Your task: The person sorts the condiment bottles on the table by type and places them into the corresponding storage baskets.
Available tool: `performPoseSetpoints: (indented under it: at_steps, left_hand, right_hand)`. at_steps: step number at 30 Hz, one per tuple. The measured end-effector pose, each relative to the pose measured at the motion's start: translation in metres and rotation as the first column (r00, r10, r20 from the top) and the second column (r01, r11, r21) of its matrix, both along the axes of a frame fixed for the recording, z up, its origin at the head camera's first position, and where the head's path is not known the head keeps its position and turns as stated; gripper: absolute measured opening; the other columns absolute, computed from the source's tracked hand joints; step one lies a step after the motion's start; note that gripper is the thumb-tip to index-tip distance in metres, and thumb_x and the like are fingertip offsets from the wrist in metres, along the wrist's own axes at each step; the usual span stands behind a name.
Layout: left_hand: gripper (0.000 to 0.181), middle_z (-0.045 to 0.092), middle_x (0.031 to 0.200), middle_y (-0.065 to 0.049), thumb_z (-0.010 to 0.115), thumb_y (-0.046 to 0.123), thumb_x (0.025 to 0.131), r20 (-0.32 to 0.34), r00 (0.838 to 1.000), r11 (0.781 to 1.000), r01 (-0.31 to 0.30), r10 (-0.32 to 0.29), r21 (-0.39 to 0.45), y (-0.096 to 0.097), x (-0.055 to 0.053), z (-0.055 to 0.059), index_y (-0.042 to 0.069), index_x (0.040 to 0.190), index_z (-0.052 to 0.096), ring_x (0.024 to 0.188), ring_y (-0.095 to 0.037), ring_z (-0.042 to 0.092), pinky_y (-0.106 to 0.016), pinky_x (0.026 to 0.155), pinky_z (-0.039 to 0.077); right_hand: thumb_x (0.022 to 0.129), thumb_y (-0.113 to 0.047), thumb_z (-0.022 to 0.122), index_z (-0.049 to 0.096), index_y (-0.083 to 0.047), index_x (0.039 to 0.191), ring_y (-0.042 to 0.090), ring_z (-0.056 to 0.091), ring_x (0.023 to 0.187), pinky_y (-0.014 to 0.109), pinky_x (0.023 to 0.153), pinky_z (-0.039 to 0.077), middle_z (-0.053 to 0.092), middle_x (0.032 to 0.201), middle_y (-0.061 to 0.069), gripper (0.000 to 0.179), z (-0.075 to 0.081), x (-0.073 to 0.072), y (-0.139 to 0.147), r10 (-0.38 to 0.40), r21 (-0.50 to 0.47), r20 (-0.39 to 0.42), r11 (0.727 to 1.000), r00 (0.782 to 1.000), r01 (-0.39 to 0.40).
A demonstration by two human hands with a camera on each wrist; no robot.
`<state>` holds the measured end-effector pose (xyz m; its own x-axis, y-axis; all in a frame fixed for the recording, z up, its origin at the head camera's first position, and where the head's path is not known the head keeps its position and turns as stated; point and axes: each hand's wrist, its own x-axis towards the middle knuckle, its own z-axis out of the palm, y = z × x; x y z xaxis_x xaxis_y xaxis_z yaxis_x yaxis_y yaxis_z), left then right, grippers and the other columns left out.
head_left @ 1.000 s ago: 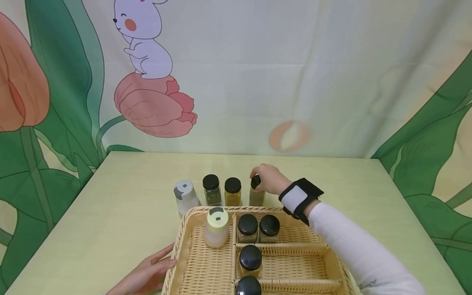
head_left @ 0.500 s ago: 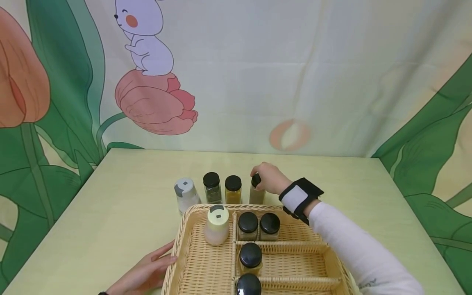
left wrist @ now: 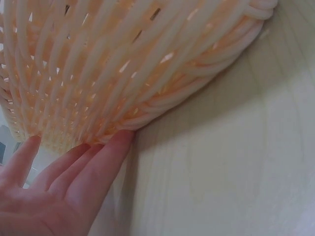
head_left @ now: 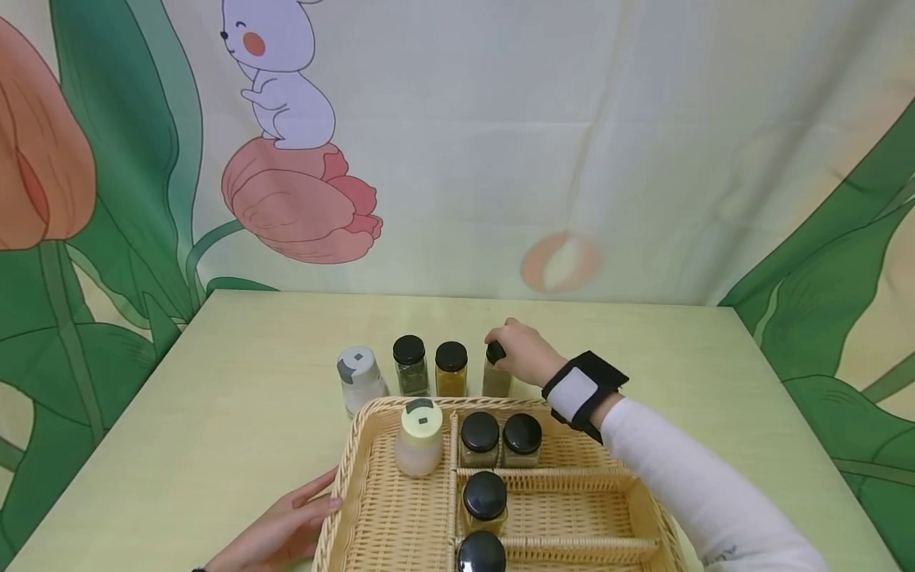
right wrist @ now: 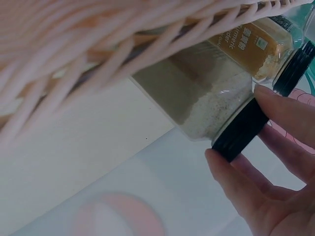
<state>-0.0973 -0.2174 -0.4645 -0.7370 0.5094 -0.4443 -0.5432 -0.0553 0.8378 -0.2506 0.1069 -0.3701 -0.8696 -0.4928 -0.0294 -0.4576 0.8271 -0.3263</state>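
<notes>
My right hand (head_left: 527, 352) pinches the black lid of a spice jar (right wrist: 197, 88) by its edge, thumb on one side and fingers on the other. Pale greyish powder fills that jar, which stands just behind the wicker basket (head_left: 343, 508). A turmeric jar (right wrist: 258, 46) with yellow powder is beside it. Against the basket's left wall rests my left hand (left wrist: 64, 191), its fingers extended and their tips touching the weave. Inside the basket are several black-lidded jars, one a jar (head_left: 485, 499) in the middle compartment, and a yellow-capped shaker (head_left: 420, 438) in the left compartment.
Left of the turmeric jar stand a jar of green herbs (head_left: 411, 367) and a white shaker with a grey cap (head_left: 360, 381). Low dividers split the basket's right side into compartments. A printed curtain (head_left: 457, 159) hangs behind the pale table (head_left: 236, 413).
</notes>
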Motion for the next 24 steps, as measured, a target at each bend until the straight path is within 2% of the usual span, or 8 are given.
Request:
performPoseSetpoints:
  at_steps: [5, 12, 18, 24]
  left_hand:
    - [0.074, 0.035, 0.140, -0.025, 0.041, 0.028, 0.097, 0.012, 1.000, 1.000, 0.015, -0.015, 0.015, -0.001, 0.000, 0.001, 0.001, 0.144, -0.010, 0.112, -0.026, 0.051, -0.051, 0.092, 0.043]
    - [0.074, 0.029, 0.142, -0.028, 0.041, 0.029, 0.097, 0.017, 1.000, 1.000, 0.007, -0.007, -0.007, 0.000, 0.001, 0.002, 0.001, 0.144, -0.009, 0.112, -0.026, 0.051, -0.052, 0.092, 0.042]
    - [0.074, 0.024, 0.143, -0.030, 0.040, 0.029, 0.097, 0.003, 1.000, 1.000, 0.009, -0.009, -0.013, 0.000, 0.001, 0.001, 0.001, 0.144, -0.009, 0.114, -0.027, 0.050, -0.053, 0.092, 0.042]
    - [0.075, 0.028, 0.142, -0.028, 0.041, 0.029, 0.097, 0.001, 1.000, 1.000, 0.009, -0.009, 0.004, -0.001, 0.001, 0.001, 0.000, 0.144, -0.010, 0.114, -0.026, 0.050, -0.051, 0.092, 0.042]
  right_hand:
    - [0.080, -0.003, 0.068, 0.059, 0.003, 0.116, 0.032, 0.056, 0.094, 0.037, 0.079, 0.049, 0.055, 0.103, 0.021, 0.037, -0.002, 0.000, 0.002, 0.007, -0.018, -0.002, 1.000, 1.000, -0.007]
    - [0.080, -0.003, 0.067, 0.059, 0.003, 0.117, 0.031, 0.055, 0.094, 0.038, 0.081, 0.049, 0.055, 0.103, 0.021, 0.038, 0.001, 0.001, 0.006, 0.028, -0.018, -0.013, 0.999, 1.000, -0.028]
    - [0.080, -0.003, 0.067, 0.058, 0.003, 0.119, 0.031, 0.054, 0.094, 0.038, 0.080, 0.048, 0.054, 0.105, 0.021, 0.040, 0.013, 0.003, 0.011, 0.035, -0.038, -0.010, 0.999, 0.999, -0.036]
    - [0.080, -0.002, 0.066, 0.057, 0.004, 0.119, 0.031, 0.054, 0.095, 0.037, 0.078, 0.048, 0.054, 0.107, 0.022, 0.040, 0.028, 0.006, 0.019, 0.052, -0.052, -0.023, 0.997, 0.998, -0.054]
